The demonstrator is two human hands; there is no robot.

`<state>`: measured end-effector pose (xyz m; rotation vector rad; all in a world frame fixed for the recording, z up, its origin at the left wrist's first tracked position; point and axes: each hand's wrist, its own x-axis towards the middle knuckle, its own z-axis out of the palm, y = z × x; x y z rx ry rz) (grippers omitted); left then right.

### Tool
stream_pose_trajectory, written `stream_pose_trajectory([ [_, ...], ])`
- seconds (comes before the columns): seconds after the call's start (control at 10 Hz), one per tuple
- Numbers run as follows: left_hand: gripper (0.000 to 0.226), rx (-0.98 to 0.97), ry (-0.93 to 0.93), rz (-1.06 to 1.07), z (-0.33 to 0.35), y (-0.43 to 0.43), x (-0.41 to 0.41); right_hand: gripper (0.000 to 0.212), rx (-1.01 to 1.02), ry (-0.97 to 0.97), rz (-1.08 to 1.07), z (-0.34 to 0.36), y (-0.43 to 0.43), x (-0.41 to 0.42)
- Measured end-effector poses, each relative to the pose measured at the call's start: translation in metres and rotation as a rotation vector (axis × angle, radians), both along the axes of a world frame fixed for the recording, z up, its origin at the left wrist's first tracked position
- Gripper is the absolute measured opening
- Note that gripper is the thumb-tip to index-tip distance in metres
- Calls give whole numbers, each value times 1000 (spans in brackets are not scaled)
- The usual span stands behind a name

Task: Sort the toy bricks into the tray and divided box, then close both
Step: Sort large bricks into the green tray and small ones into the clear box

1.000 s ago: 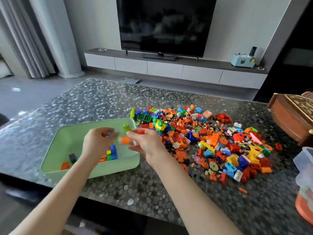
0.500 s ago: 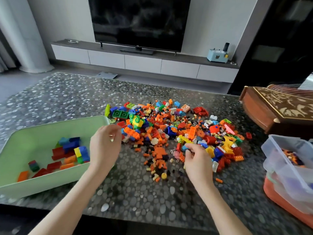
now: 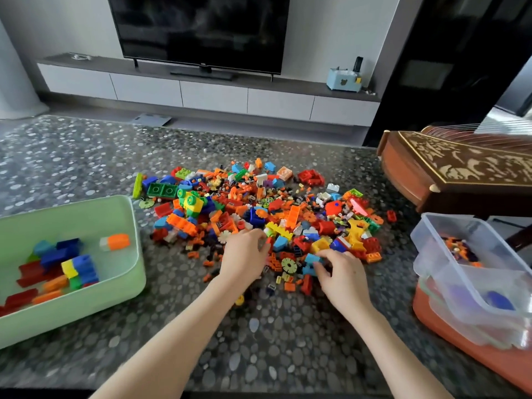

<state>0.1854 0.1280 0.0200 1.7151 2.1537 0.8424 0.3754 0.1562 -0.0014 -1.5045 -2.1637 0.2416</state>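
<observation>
A heap of mixed toy bricks (image 3: 259, 208) covers the middle of the pebble-patterned table. My left hand (image 3: 244, 259) lies on the heap's near edge with its fingers bent down into the pieces; what they hold is hidden. Just right of it, my right hand (image 3: 341, 273) pinches a light blue brick (image 3: 312, 260) at the heap's front. The green tray (image 3: 139, 254) stands at the left with several large bricks inside, among them an orange and white one (image 3: 115, 241). At the right stands the clear divided box (image 3: 431, 272) with small orange pieces in it.
The clear box sits on an orange base (image 3: 460, 341) at the table's right edge. A carved wooden instrument (image 3: 460, 174) lies behind it. One red brick (image 3: 391, 216) sits apart, right of the heap. Bare table stretches in front of my arms.
The orange and white brick passed from between my hands into the tray. My left hand moved right from the tray to the heap. My right hand took hold of a light blue brick.
</observation>
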Motion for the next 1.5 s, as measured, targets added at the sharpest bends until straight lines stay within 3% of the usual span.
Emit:
stream_pose_trajectory([
  [0.1,32,-95,63,-8,-2,15,9,20,-172,393,-102,16,-1,6],
  [0.2,33,-119,49,5,-3,23,14,18,-636,1314,-160,37,-5,16],
  [0.3,25,-105,-32,35,-3,27,12,24,-930,1793,-114,47,-10,22],
  [0.4,27,-98,-185,72,-2,25,4,23,-947,1676,-182,44,-8,18],
  [0.5,25,-91,-566,153,4,20,-6,10,-471,521,-107,30,-4,15],
  [0.6,24,-169,-1509,256,18,13,-13,28,-119,-237,91,16,-8,9],
  [0.7,23,-203,-1987,262,29,1,-16,29,-72,-235,131,14,-6,2],
  [0.8,26,-228,-1973,218,35,-2,-11,25,-131,-17,54,16,1,5],
  [0.9,22,-278,-1647,205,38,-1,4,20,-534,626,-68,29,-3,18],
  [1.0,18,-327,-975,-13,37,-7,32,15,-835,1004,-163,36,-11,44],
  [1.1,26,-189,-139,-279,28,-12,66,21,-910,1039,-226,36,-16,58],
  [1.2,46,-165,321,-349,11,-4,92,20,-974,1162,-278,33,-17,60],
  [1.3,33,-226,432,-354,-2,5,107,16,-971,1229,-292,33,-18,57],
  [1.4,21,-153,314,-301,-3,7,106,16,-854,1146,-271,28,-19,52],
  [1.5,45,-142,-154,-141,16,1,81,13,-669,820,-138,26,-27,42],
])
